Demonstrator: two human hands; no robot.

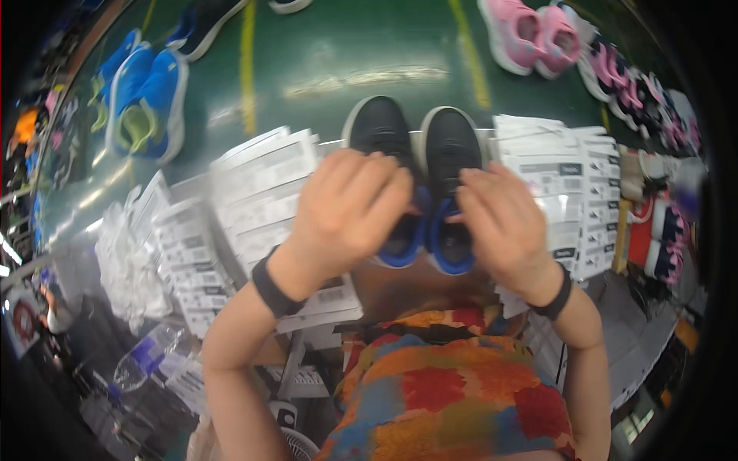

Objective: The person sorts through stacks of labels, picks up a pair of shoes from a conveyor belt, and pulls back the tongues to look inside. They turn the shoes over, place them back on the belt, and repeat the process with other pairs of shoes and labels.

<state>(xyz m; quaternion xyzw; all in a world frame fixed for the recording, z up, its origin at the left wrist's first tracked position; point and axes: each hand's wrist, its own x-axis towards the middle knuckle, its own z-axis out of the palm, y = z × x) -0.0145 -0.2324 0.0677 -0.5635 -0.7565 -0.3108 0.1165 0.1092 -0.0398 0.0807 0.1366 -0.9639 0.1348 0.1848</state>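
A pair of black shoes with white soles and blue linings stands side by side in front of me, toes pointing away. My left hand [352, 203] is closed over the side and opening of the left black shoe [377, 127]. Across from it, my right hand [503, 221] pinches at the opening edge of the right black shoe [452, 146]. What exactly the fingertips grip is partly hidden. Both wrists wear black bands.
Stacks of printed white label sheets flank the shoes, left [261, 192] and right [557, 192]. On the green belt [361, 46] stand blue shoes [146, 100] and pink shoes [530, 34]. White crumpled paper [131, 261] and a plastic bottle [150, 357] are at left.
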